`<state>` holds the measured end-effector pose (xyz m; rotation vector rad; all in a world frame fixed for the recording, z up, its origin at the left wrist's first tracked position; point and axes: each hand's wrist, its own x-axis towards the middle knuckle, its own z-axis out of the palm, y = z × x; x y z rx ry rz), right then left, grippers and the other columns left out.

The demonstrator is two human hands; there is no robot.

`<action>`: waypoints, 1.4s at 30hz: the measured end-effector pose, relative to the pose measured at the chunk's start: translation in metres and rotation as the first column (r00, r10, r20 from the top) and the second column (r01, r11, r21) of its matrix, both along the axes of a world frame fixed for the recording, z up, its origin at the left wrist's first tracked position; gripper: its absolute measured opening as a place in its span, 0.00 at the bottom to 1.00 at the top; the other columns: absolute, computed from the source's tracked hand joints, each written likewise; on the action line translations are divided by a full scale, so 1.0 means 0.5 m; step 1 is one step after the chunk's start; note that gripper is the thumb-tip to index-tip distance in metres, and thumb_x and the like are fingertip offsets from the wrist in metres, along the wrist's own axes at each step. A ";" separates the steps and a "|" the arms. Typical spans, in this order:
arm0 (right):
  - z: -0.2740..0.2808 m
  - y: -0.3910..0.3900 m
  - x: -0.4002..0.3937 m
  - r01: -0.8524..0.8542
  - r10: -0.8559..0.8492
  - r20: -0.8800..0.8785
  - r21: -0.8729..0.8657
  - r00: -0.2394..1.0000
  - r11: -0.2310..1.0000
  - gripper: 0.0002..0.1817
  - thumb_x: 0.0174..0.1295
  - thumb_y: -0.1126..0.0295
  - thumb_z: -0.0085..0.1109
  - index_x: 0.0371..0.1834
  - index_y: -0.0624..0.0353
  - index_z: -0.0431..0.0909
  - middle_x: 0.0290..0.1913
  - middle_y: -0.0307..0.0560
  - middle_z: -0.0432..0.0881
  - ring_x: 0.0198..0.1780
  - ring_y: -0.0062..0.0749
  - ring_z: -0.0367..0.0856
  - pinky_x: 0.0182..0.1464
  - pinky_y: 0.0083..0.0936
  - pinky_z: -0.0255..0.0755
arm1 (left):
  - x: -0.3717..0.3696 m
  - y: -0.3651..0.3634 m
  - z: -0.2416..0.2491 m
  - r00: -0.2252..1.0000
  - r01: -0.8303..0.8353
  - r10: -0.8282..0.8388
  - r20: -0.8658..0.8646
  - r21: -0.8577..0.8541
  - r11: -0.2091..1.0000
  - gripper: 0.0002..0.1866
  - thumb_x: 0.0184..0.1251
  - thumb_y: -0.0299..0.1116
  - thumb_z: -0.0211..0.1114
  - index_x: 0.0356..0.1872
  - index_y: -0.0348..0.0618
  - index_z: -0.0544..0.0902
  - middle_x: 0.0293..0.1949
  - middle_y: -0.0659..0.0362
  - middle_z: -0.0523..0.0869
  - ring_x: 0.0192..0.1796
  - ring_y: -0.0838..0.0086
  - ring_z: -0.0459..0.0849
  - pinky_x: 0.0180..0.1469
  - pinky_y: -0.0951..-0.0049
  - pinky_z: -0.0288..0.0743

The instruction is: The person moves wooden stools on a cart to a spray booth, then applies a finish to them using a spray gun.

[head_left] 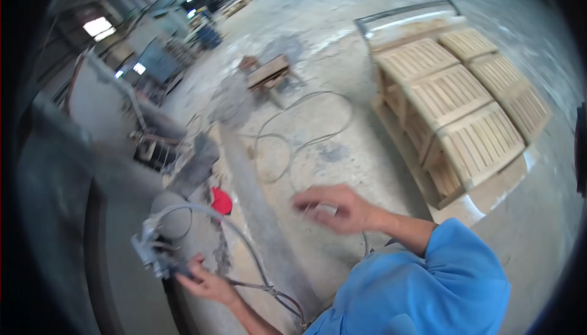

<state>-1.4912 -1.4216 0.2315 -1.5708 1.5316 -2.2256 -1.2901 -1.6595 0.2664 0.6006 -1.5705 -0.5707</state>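
My left hand is wrapped round the dark handle of a grey metal spray gun at the lower left. A grey hose arches from the gun back towards my body. My right hand, blurred by motion, is held out in front of me above the floor, at the end of a blue sleeve. Its fingers are smeared, and whether they hold anything cannot be made out. Between the hose and a low ledge lies a red object.
Slatted wooden pieces stand on a board at the right. A small wooden stool is farther ahead. A looped hose lies on the floor beside a low concrete ledge. Large grey panels and machinery fill the left.
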 end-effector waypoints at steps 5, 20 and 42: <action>0.034 0.054 -0.069 0.280 -0.256 -0.223 0.082 0.941 0.957 0.33 0.61 0.65 0.65 0.69 0.61 0.65 0.56 0.57 0.79 0.54 0.47 0.80 0.53 0.33 0.76 | -0.321 0.198 -0.137 0.864 0.459 -0.489 0.116 0.215 0.862 0.10 0.71 0.31 0.55 0.42 0.32 0.74 0.35 0.54 0.79 0.38 0.68 0.77 0.45 0.67 0.72; -0.102 0.519 -0.422 0.911 -0.602 0.794 0.180 0.089 0.372 0.18 0.68 0.53 0.57 0.51 0.53 0.73 0.40 0.42 0.81 0.39 0.24 0.82 0.21 0.26 0.76 | -0.599 0.539 -0.416 -0.674 0.432 -0.695 0.251 0.897 -0.095 0.21 0.61 0.33 0.66 0.53 0.33 0.78 0.44 0.51 0.83 0.44 0.70 0.82 0.50 0.70 0.74; -0.451 0.655 -0.141 0.558 -0.696 0.430 0.828 -0.574 0.052 0.23 0.63 0.59 0.62 0.61 0.53 0.76 0.34 0.36 0.83 0.30 0.17 0.77 0.27 0.19 0.71 | -1.062 0.343 -0.274 -0.090 0.965 -0.668 0.739 0.230 0.124 0.09 0.59 0.27 0.64 0.40 0.34 0.83 0.22 0.55 0.76 0.25 0.66 0.75 0.31 0.69 0.70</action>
